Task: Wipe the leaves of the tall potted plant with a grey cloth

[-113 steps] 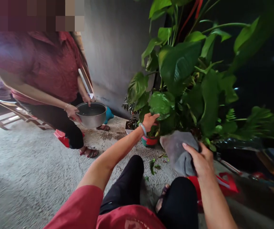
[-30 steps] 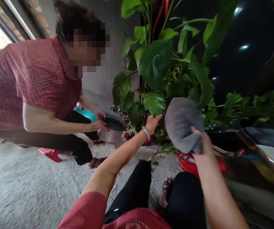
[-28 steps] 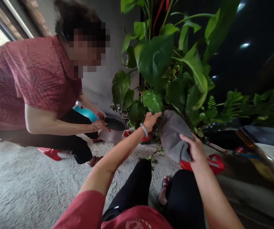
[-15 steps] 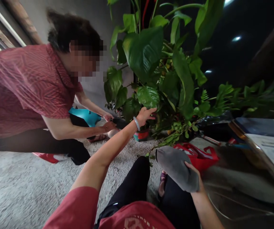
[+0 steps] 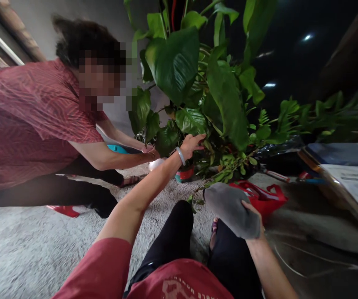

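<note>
My left hand [image 5: 192, 144], with a pale bangle [image 5: 180, 156] at the wrist, reaches into the lower leaves of a large potted plant [image 5: 174, 62]. Its fingers are stretched out and apart, close to a leaf [image 5: 191, 121]; whether they touch it I cannot tell. Just below that hand stands a red and green pot [image 5: 185, 174]. My right hand [image 5: 258, 222] is closed around a soft grey cloth item [image 5: 233, 207], held above my right knee. Most of those fingers are hidden under the item.
Another person [image 5: 32, 120] leans in from the left, with both hands [image 5: 150, 153] low by the plant. A red bag [image 5: 270, 201] sits on the rough grey floor [image 5: 26, 249] behind the grey item. At the right is a table-like surface [image 5: 350, 182]; a thin cable [image 5: 291, 265] lies below it.
The other person's hands have moved right, behind my forearm, and the dark object they held is now hidden. My left hand stays among the leaves; my right keeps hold of the grey item.
</note>
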A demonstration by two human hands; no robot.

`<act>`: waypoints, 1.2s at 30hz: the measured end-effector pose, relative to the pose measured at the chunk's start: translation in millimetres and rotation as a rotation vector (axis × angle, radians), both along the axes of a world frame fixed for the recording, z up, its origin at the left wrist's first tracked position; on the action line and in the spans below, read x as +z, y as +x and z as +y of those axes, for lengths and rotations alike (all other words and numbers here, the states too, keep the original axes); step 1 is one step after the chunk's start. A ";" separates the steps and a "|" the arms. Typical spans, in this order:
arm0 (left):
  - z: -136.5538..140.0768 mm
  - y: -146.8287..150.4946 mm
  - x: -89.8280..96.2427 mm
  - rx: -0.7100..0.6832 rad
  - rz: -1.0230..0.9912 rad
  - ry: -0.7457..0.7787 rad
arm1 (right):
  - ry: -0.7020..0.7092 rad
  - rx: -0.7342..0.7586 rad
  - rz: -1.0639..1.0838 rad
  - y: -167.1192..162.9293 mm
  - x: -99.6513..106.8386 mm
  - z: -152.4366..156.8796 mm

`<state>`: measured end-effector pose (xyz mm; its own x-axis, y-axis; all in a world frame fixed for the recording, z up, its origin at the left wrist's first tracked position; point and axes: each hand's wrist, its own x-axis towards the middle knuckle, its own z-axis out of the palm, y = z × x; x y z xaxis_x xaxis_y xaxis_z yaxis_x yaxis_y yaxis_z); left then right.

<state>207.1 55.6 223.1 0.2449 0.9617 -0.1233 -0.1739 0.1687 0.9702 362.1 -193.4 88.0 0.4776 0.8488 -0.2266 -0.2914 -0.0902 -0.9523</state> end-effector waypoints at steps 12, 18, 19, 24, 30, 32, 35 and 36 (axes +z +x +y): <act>-9.6 -6.9 9.9 0.027 0.050 -0.017 | 0.205 -0.070 -0.007 6.9 157.0 101.5; -10.9 -18.6 8.6 0.023 0.026 -0.002 | 0.546 -0.168 -0.063 6.5 183.0 102.2; -11.4 -18.0 8.8 0.009 0.024 0.003 | 0.591 -0.168 -0.057 2.5 187.1 108.0; -13.8 -22.0 11.1 0.016 0.044 0.021 | 0.260 -0.021 0.041 -13.9 162.7 102.2; -16.5 -21.2 17.2 0.027 0.080 0.011 | 0.437 -0.144 0.093 15.2 177.8 95.2; -16.2 -16.6 20.0 0.029 0.094 0.017 | 0.486 -0.180 0.098 16.2 188.6 109.1; -14.6 -15.0 21.5 0.017 0.113 0.034 | 0.323 -0.088 0.093 3.2 177.2 112.8; -13.9 -16.5 21.2 0.013 0.121 0.041 | 0.262 -0.039 0.090 -1.6 168.5 107.2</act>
<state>190.6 41.8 244.3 0.2184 0.9694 -0.1122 -0.0570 0.1274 0.9902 360.5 -86.2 256.5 0.4986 0.8657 -0.0449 -0.3743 0.1683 -0.9119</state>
